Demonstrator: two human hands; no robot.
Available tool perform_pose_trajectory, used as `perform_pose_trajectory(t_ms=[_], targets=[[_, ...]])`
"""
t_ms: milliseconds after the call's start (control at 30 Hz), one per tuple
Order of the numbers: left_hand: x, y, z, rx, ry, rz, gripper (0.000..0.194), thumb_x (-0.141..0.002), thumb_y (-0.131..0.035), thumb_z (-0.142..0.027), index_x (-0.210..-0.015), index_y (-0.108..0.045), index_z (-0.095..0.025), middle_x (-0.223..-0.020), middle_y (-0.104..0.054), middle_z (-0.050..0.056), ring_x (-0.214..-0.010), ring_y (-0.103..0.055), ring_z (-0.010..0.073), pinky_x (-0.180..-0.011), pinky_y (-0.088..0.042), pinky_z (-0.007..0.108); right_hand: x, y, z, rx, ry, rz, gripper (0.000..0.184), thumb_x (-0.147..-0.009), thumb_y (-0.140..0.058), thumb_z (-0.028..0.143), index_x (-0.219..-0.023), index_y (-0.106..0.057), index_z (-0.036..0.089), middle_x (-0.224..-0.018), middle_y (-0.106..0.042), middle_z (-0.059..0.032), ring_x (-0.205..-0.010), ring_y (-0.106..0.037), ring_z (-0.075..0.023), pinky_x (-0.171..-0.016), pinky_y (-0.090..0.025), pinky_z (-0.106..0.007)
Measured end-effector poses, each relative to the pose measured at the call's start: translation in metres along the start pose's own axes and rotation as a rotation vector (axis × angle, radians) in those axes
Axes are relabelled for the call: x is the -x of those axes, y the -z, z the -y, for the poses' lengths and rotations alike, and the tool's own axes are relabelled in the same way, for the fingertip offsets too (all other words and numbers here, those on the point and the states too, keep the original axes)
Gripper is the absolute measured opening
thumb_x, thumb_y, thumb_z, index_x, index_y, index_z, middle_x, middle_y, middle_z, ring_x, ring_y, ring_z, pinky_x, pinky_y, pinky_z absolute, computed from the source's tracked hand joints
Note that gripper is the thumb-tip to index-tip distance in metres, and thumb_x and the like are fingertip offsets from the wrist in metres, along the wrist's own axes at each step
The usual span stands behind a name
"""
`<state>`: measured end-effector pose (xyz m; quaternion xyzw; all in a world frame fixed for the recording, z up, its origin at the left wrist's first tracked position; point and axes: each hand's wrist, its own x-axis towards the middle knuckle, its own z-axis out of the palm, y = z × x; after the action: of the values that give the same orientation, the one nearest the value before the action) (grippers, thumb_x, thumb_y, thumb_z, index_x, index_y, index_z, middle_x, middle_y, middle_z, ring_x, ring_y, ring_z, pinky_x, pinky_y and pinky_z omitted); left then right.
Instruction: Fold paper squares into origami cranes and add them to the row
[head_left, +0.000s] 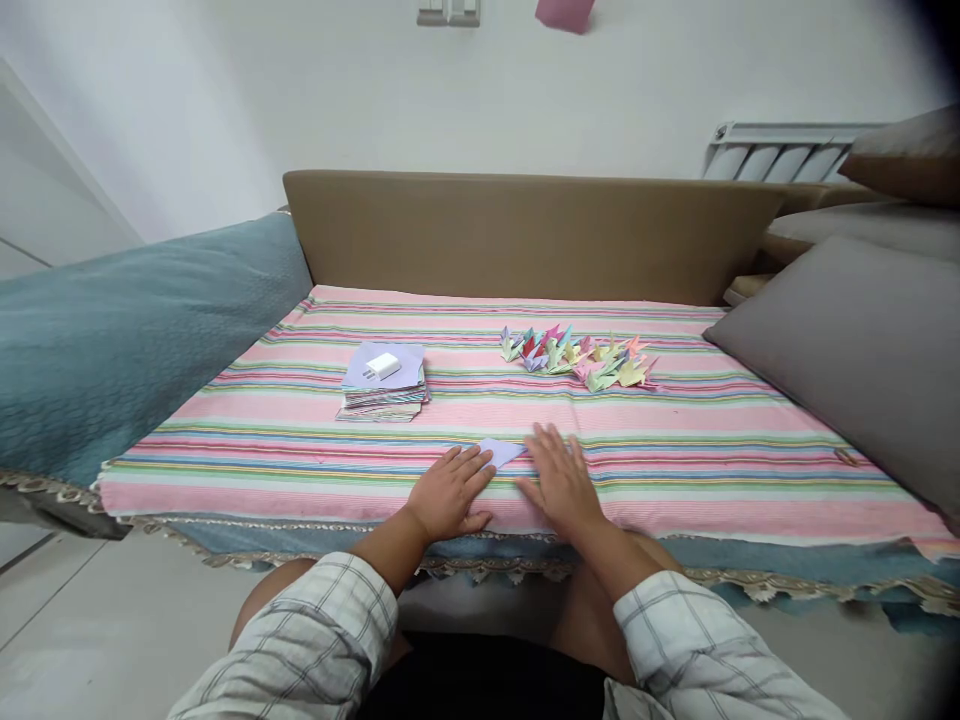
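The sofa [525,235] carries a striped cloth [255,500] over its seat; this cloth is the work surface. A grey cushion [847,360] leans over the cloth's right edge. A cluster of folded paper cranes [581,362] lies right of centre, nearer the back edge. A stack of square paper [386,396] sits left of centre. At the front edge, near its middle, the left hand [452,490] lies palm down, fingers extended and not gripping, fingertips on the folded sheet [499,452]. The right hand [562,485], slightly blurred, has its fingers spread and grasps nothing; contact with the sheet's right tip cannot be confirmed. A white charger [384,366] rests on the stack. The step in hand appears to be flattening a fold. Further creasing would require the left fingertips to hold the sheet steady and the edges aligned.
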<state>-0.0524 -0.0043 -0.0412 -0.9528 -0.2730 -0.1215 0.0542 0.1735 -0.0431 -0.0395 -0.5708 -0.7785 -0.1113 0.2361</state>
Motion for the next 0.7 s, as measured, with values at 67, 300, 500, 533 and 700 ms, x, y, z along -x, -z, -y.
perform_pose_trajectory(t_ms=[67, 300, 500, 533, 700], targets=[[-0.001, 0.002, -0.001, 0.013, 0.008, 0.001, 0.067, -0.078, -0.053, -0.052, -0.134, -0.042, -0.016, -0.142, -0.041, 0.013, -0.133, -0.032, 0.0296, -0.111, -0.021, 0.047, -0.013, 0.001, 0.016, -0.097, 0.24, 0.1, 0.061, -0.091, -0.037, 0.049, -0.139, -0.035, 0.012, -0.144, -0.038, -0.0132, -0.136, -0.027, -0.0254, -0.111, -0.018, -0.047], [-0.003, 0.004, -0.004, 0.065, 0.045, 0.011, 0.075, -0.073, -0.058, -0.048, -0.138, -0.036, -0.018, -0.143, -0.039, 0.011, -0.134, -0.03, 0.0282, -0.111, -0.02, 0.045, -0.038, -0.019, 0.033, -0.256, 0.176, 0.239, 0.067, -0.09, -0.04, 0.048, -0.144, -0.023, 0.012, -0.137, -0.047, -0.0147, -0.124, -0.045, -0.0236, -0.105, -0.031, -0.045], [-0.002, 0.003, -0.004, 0.064, 0.057, 0.011, 0.075, -0.071, -0.06, -0.048, -0.136, -0.039, -0.016, -0.139, -0.044, 0.012, -0.132, -0.033, 0.0279, -0.112, -0.02, 0.045, -0.035, -0.02, 0.031, -0.252, 0.142, 0.194, 0.069, -0.09, -0.039, 0.052, -0.144, -0.024, 0.011, -0.132, -0.052, -0.0146, -0.121, -0.046, -0.0247, -0.102, -0.034, -0.042], [-0.003, 0.004, -0.005, 0.064, 0.058, 0.012, 0.075, -0.071, -0.061, -0.048, -0.136, -0.04, -0.017, -0.14, -0.044, 0.012, -0.132, -0.033, 0.028, -0.112, -0.02, 0.045, -0.034, -0.02, 0.031, -0.243, 0.141, 0.186, 0.07, -0.089, -0.038, 0.054, -0.143, -0.025, 0.012, -0.133, -0.051, -0.0144, -0.122, -0.045, -0.0247, -0.102, -0.033, -0.042], [-0.003, 0.006, -0.005, 0.051, 0.058, 0.021, 0.072, -0.072, -0.059, -0.05, -0.134, -0.041, -0.019, -0.14, -0.043, 0.01, -0.131, -0.035, 0.0282, -0.11, -0.023, 0.045, -0.027, -0.023, 0.032, -0.151, 0.076, 0.188, 0.073, -0.089, -0.034, 0.057, -0.144, -0.022, 0.011, -0.138, -0.045, -0.015, -0.129, -0.039, -0.0242, -0.106, -0.026, -0.043]])
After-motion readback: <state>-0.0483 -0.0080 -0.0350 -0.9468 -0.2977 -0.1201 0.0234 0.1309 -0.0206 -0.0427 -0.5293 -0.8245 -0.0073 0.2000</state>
